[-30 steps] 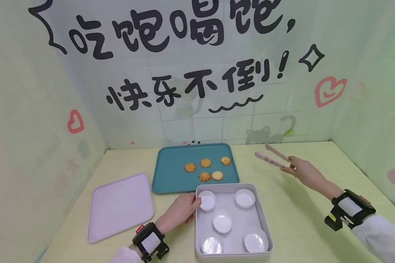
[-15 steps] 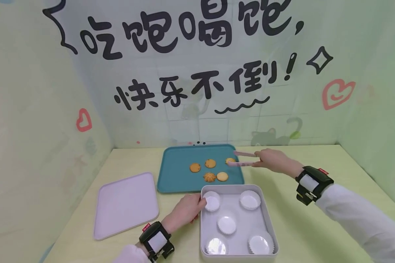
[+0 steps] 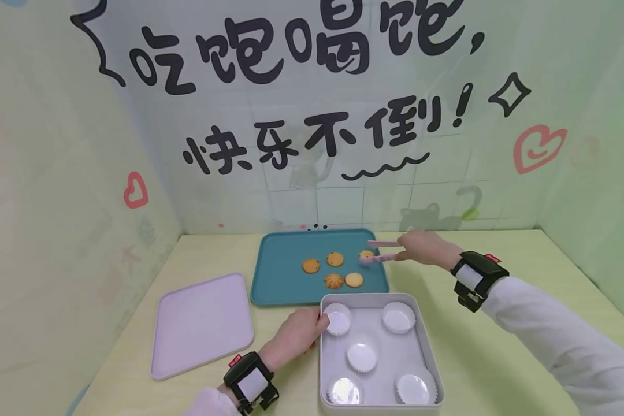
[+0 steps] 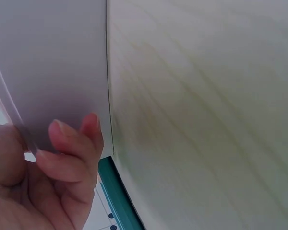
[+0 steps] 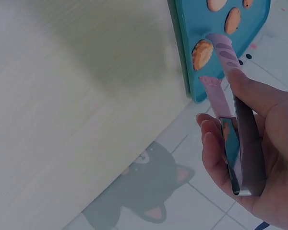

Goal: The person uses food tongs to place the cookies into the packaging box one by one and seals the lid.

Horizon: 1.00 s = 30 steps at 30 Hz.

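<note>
My right hand (image 3: 427, 247) holds pink-tipped metal tongs (image 5: 247, 148) by their arms. The tips stand apart on either side of a ridged cookie (image 5: 202, 54) at the right end of the teal tray (image 3: 281, 283); whether they touch it I cannot tell. Several other cookies lie on that tray, among them a flower-shaped one (image 3: 334, 281) beside a plain round one (image 3: 353, 280). With my left hand (image 3: 296, 334) I grip the left wall of the white box (image 3: 382, 406), thumb over the rim and fingers outside. White paper cups, one of them at the centre (image 3: 361, 356), sit inside the box.
A pale lilac tray (image 3: 204, 326) lies to the left on the light wooden table (image 3: 478, 346). Behind the table hangs a printed backdrop (image 3: 291, 196) with black lettering, and further cloth walls flank both sides.
The right hand has moved left with the tongs, from over the bare table to the ridged cookie on the teal tray. My left hand keeps its grip on the box.
</note>
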Each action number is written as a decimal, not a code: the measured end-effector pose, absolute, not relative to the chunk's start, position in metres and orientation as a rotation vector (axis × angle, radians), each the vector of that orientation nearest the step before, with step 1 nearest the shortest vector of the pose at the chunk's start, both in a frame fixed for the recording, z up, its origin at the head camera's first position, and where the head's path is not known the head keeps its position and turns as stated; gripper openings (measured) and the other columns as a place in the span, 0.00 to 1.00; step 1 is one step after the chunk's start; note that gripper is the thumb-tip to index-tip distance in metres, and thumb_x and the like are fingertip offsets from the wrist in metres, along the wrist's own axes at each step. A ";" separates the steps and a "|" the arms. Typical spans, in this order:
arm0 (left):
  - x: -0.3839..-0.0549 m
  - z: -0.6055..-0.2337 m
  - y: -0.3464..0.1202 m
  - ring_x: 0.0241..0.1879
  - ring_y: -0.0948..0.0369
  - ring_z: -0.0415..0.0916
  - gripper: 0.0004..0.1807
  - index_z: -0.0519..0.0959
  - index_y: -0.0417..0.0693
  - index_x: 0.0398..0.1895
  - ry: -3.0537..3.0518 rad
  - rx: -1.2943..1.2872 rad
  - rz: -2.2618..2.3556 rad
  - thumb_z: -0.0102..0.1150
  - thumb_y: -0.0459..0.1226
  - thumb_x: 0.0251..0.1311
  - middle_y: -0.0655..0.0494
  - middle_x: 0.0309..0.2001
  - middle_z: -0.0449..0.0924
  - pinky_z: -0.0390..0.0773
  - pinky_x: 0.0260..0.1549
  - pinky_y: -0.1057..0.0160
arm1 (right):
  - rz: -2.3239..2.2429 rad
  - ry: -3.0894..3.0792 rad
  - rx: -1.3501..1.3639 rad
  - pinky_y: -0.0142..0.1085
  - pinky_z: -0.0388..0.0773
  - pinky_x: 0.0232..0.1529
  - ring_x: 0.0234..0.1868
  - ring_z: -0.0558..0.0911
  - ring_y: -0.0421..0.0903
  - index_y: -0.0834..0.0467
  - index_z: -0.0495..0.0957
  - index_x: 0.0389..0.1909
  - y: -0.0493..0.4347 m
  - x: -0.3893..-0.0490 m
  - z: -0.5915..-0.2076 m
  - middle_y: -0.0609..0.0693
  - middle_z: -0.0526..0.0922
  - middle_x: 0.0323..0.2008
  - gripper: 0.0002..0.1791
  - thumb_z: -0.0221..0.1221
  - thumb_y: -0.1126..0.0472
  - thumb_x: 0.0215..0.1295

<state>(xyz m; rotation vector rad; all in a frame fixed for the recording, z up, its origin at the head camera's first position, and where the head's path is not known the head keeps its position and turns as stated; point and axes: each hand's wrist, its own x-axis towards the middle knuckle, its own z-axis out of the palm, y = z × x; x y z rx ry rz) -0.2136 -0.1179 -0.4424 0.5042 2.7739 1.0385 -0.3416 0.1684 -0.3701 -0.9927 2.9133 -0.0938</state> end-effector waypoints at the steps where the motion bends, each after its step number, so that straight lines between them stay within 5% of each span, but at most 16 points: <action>1: -0.213 -0.442 -0.118 0.06 0.64 0.62 0.14 0.67 0.47 0.19 2.774 0.506 1.043 0.41 0.38 0.63 0.58 0.09 0.64 0.63 0.09 0.66 | -0.096 2.908 -0.999 0.31 0.61 0.16 0.15 0.63 0.40 0.60 0.79 0.39 0.168 -0.342 -0.371 0.45 0.67 0.14 0.15 0.61 0.54 0.56; 5: -0.211 -0.441 -0.117 0.06 0.64 0.62 0.14 0.67 0.47 0.19 2.781 0.509 1.047 0.41 0.38 0.63 0.58 0.10 0.64 0.63 0.09 0.65 | -0.075 2.901 -1.006 0.31 0.60 0.15 0.14 0.61 0.40 0.59 0.80 0.40 0.168 -0.344 -0.372 0.46 0.66 0.13 0.15 0.60 0.53 0.56; 10: -0.211 -0.442 -0.117 0.06 0.64 0.62 0.14 0.67 0.47 0.20 2.786 0.512 1.058 0.41 0.38 0.63 0.58 0.10 0.64 0.63 0.09 0.65 | -0.055 2.881 -0.943 0.40 0.73 0.27 0.23 0.75 0.45 0.60 0.77 0.25 0.168 -0.346 -0.372 0.47 0.74 0.21 0.13 0.59 0.53 0.57; 20: -0.211 -0.444 -0.118 0.05 0.64 0.61 0.14 0.68 0.48 0.20 2.786 0.508 1.053 0.40 0.38 0.63 0.58 0.10 0.64 0.63 0.08 0.66 | -0.125 2.855 -0.870 0.34 0.65 0.19 0.18 0.67 0.41 0.61 0.76 0.23 0.165 -0.346 -0.377 0.45 0.69 0.18 0.13 0.58 0.54 0.58; 23: -0.211 -0.444 -0.118 0.05 0.64 0.61 0.13 0.68 0.48 0.20 2.785 0.510 1.055 0.40 0.38 0.63 0.58 0.10 0.64 0.63 0.08 0.66 | -0.125 2.869 -0.990 0.31 0.57 0.15 0.13 0.59 0.39 0.61 0.80 0.33 0.165 -0.345 -0.380 0.42 0.60 0.11 0.10 0.58 0.57 0.59; 27: -0.211 -0.444 -0.117 0.06 0.64 0.61 0.13 0.68 0.47 0.21 2.786 0.505 1.057 0.40 0.38 0.64 0.58 0.10 0.64 0.63 0.08 0.66 | -0.048 2.882 -1.191 0.29 0.48 0.14 0.10 0.49 0.36 0.52 0.72 0.57 0.167 -0.343 -0.382 0.40 0.49 0.08 0.22 0.57 0.57 0.60; 30: -0.211 -0.444 -0.117 0.06 0.64 0.61 0.14 0.68 0.47 0.21 2.785 0.510 1.059 0.40 0.38 0.64 0.58 0.09 0.64 0.63 0.08 0.66 | -0.077 2.904 -1.215 0.29 0.50 0.14 0.11 0.51 0.36 0.54 0.75 0.54 0.168 -0.341 -0.383 0.40 0.51 0.08 0.20 0.58 0.57 0.60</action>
